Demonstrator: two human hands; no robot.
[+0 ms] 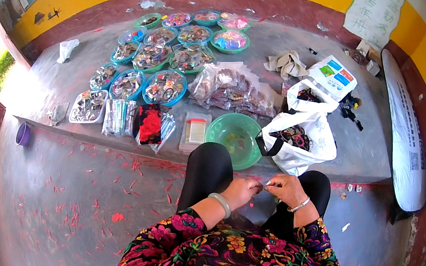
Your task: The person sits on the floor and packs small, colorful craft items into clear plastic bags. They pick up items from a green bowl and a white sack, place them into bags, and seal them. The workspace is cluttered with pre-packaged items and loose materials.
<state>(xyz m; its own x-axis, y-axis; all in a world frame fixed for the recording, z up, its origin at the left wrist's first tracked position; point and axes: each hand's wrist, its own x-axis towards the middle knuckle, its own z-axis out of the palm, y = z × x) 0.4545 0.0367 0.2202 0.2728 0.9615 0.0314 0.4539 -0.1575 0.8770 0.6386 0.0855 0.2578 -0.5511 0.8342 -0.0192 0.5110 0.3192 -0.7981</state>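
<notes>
Nearby, basins (148,100) hold bagged items (165,86); left hand (239,191) and right hand (289,189) pinch something indistinct (268,183).

- The left hand (240,192) and the right hand (289,190) are held close together, fingers bent, between the knees.
- A green basin (218,134) is placed beyond, near a white bag (321,156).
- Packet-filled bowls (233,51) are spread behind.

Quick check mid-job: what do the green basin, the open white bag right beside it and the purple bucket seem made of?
Green basin: likely plastic, smooth and slightly glossy; its thin wall looks translucent.
White bag: woven plastic or cloth, fairly matte; its sides crease softly, but the weave is too small to tell.
Purple bucket: probably plastic, judging by its even colour.
</notes>
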